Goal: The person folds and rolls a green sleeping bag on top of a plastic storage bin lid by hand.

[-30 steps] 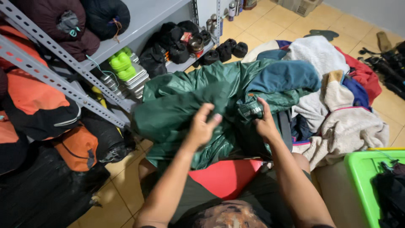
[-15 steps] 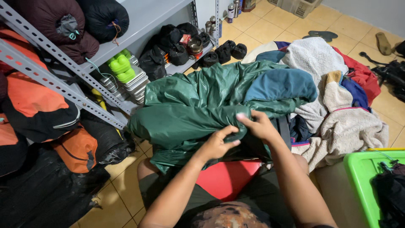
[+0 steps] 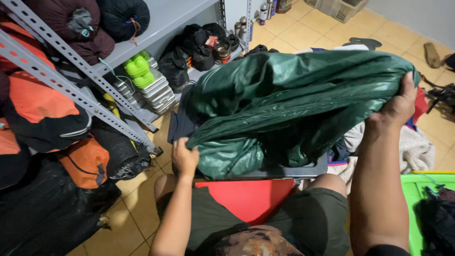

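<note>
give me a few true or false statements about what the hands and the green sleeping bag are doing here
1. The left hand grips a low corner of the green sleeping bag. True.
2. The right hand rests empty on the green bin. False: it holds the bag's other end up high.
3. The sleeping bag is stretched out between both hands. True.
4. The sleeping bag lies rolled up on the metal shelf. False: it hangs in the air in front of the person.
5. A red board lies on the person's lap. True.
</note>
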